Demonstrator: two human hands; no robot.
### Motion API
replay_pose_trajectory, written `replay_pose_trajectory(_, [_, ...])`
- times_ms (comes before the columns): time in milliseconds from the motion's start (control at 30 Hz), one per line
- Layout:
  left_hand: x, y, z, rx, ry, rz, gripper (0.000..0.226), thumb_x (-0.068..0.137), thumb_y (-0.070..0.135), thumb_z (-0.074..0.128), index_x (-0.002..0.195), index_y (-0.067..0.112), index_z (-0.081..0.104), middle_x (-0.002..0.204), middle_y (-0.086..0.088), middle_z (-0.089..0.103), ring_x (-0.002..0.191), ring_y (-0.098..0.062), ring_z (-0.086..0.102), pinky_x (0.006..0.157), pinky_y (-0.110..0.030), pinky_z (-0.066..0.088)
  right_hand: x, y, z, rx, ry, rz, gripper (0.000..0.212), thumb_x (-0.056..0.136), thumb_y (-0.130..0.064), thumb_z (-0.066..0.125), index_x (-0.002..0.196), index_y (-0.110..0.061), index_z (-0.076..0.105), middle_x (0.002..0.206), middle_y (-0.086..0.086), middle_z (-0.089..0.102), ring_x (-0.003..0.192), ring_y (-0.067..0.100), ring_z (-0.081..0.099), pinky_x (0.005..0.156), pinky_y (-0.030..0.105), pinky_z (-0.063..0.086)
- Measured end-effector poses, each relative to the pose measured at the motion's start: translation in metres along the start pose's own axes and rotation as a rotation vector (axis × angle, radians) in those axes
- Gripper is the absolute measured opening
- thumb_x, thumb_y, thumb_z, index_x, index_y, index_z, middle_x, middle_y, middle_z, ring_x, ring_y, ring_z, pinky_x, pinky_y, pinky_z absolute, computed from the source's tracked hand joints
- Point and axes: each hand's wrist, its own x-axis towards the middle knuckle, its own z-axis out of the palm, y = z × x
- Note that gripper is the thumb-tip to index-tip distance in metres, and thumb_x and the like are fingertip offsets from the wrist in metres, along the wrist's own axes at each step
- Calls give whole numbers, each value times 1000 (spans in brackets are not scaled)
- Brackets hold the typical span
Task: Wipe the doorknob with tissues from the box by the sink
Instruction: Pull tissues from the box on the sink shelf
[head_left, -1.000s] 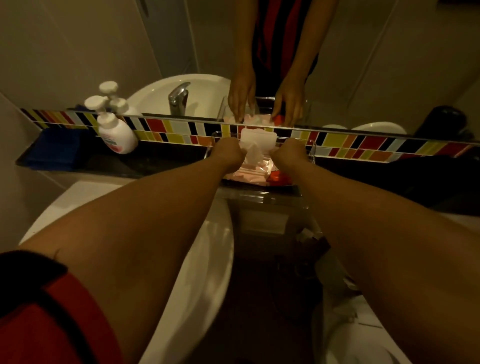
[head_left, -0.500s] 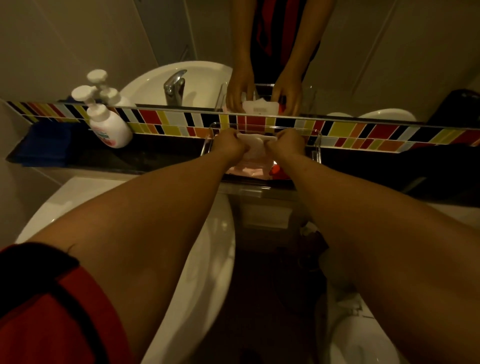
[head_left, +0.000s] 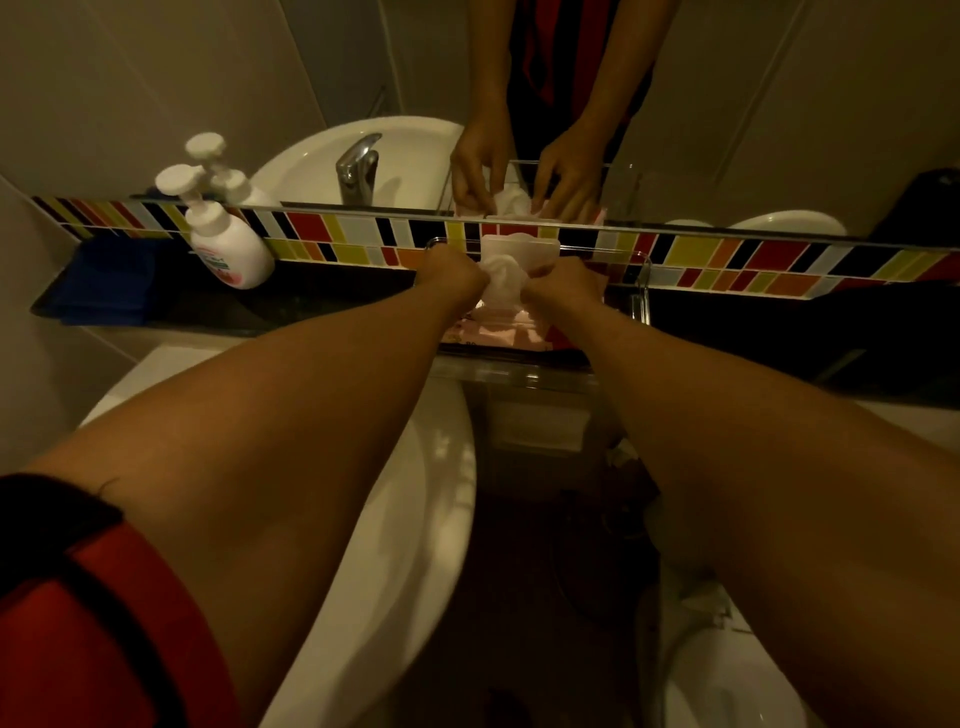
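Observation:
A pink tissue pack (head_left: 501, 332) lies in a clear plastic box (head_left: 643, 291) on the dark ledge under the mirror, its flap (head_left: 519, 249) standing up. A crumpled white tissue (head_left: 503, 278) rises from the pack. My left hand (head_left: 453, 276) pinches its left side and my right hand (head_left: 566, 283) pinches its right side, both closed in fists right above the pack. The doorknob is not in view.
A white pump soap bottle (head_left: 226, 236) and a folded blue cloth (head_left: 106, 283) stand on the ledge at left. The white sink (head_left: 405, 545) lies below my left arm. A toilet rim (head_left: 727, 691) shows at lower right. The mirror reflects my hands and the tap (head_left: 358, 166).
The tissue has come up out of the pack and bunched between my two hands. The hands stayed over the box. The view shifted slightly.

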Motion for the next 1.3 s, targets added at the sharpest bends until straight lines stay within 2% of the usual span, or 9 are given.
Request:
replay_pose_trajectory(167, [-5,6,-6,-47,-98,-9,27,96,20,52,116,4,58,109,-16,66,92,-30,68,77,-38,60,2,-5,-2,-223,48,-95,24,92,-25,61,107,-6,66,103,10,68,96,25,65,79,34,52])
replay_pose_trajectory(333, [-10,18,-17,-114,-196,-22,33,99,21,41,125,3,51,112,-15,63,102,-28,62,85,-42,54,6,-29,-12,-150,114,-95,21,97,-24,51,112,-11,58,109,11,62,97,27,60,83,40,52])
replay_pose_trajectory(500, [-21,34,-29,-303,-261,-26,37,99,27,42,132,12,49,123,-14,62,106,-28,63,75,-39,51,0,-63,-22,98,86,-123,12,100,-21,44,90,-16,49,105,14,60,93,32,64,58,37,54])
replay_pose_trajectory(600, [-27,45,-39,-384,-257,-75,30,98,26,41,121,9,51,115,-16,64,100,-31,64,68,-39,56,-8,-70,-23,222,35,-42,23,101,-22,41,112,-5,51,113,20,59,93,36,65,45,31,50])
replay_pose_trajectory(733, [-28,39,-50,-366,-213,-42,29,97,27,43,124,17,45,122,-15,59,99,-33,63,63,-38,59,-18,-60,-28,341,-144,105,32,98,-19,46,123,0,54,87,8,61,75,24,62,61,38,55])
replay_pose_trajectory(900, [-26,24,-57,-385,-131,-33,35,97,28,48,129,14,49,127,-16,57,108,-35,61,79,-49,60,-33,-56,-25,292,-347,147,29,92,-11,56,120,-5,58,114,15,65,104,28,64,84,40,58])
replay_pose_trajectory(1067, [-31,10,-65,-391,-187,-51,39,94,28,56,128,8,54,122,-15,64,103,-30,67,81,-41,61,-39,-47,-8,143,-416,6,41,86,-30,69,122,-12,59,120,9,62,104,26,61,69,31,52])
replay_pose_trajectory(1200, [-40,-3,-86,-413,-223,-66,43,87,21,67,125,4,55,115,-14,66,92,-25,71,75,-34,63,-43,-56,4,180,-321,-85,12,87,-23,69,91,-13,64,113,13,67,98,26,66,66,27,52])
replay_pose_trajectory(1300, [-46,-25,-115,-442,-187,-86,43,85,23,69,122,5,57,114,-14,68,92,-24,72,75,-35,62,-50,-74,18,272,-387,-74,24,84,-19,72,103,-5,66,117,14,66,105,29,65,76,34,58])
